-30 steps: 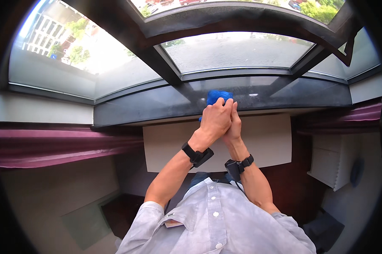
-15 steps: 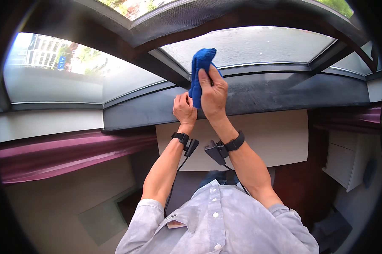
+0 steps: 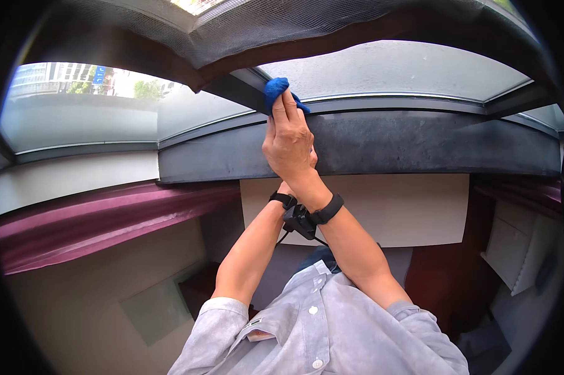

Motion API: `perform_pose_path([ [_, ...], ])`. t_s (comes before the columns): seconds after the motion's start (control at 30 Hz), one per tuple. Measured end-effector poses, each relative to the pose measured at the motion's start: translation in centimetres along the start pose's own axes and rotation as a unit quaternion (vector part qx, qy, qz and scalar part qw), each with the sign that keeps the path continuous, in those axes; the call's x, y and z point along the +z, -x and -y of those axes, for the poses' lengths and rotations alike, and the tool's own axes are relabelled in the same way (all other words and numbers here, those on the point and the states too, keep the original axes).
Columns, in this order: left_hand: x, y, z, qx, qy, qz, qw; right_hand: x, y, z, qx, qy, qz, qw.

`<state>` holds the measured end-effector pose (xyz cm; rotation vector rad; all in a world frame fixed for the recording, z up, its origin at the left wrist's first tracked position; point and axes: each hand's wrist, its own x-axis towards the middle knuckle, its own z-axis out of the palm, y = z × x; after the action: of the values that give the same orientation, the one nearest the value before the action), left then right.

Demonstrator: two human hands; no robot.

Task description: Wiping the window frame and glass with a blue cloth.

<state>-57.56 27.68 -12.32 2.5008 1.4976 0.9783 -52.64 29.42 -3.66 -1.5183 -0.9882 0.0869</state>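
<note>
Blue cloth point(image 3: 274, 94), dark grey sill point(image 3: 419, 142), purple curtain point(image 3: 107, 226), pale grey shirt point(image 3: 363, 331), black wrist straps point(image 3: 328, 210)

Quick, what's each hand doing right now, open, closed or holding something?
Left hand: mostly hidden beneath the right one, so its grip can't be told.
Right hand: holding the blue cloth, two fingers stretched along it.
</note>
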Motion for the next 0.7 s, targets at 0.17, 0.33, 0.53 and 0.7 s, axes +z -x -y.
perform_pose_path([
  [0.17, 0.4, 0.2, -0.9, 0.017, -0.03, 0.023, 0.999, -1.4, -0.3, 0.0, 0.086, -0.007, 0.063, 0.994],
  [0.33, 1.0, -0.5, -1.0, 0.045, -0.054, 0.043, 0.997, -1.8, -3.9, 6.1, 0.008, -0.063, -0.02, 0.998],
  [0.53, 2.4, 1.4, 2.4, -0.106, 0.21, 0.011, 0.972, 0.0, 1.1, -2.2, 0.192, 0.015, 0.061, 0.979],
  [0.7, 2.6, 1.7, 3.1, -0.162, 0.241, 0.039, 0.956, -2.6, -0.6, -5.6, 0.312, 0.026, 0.186, 0.931],
])
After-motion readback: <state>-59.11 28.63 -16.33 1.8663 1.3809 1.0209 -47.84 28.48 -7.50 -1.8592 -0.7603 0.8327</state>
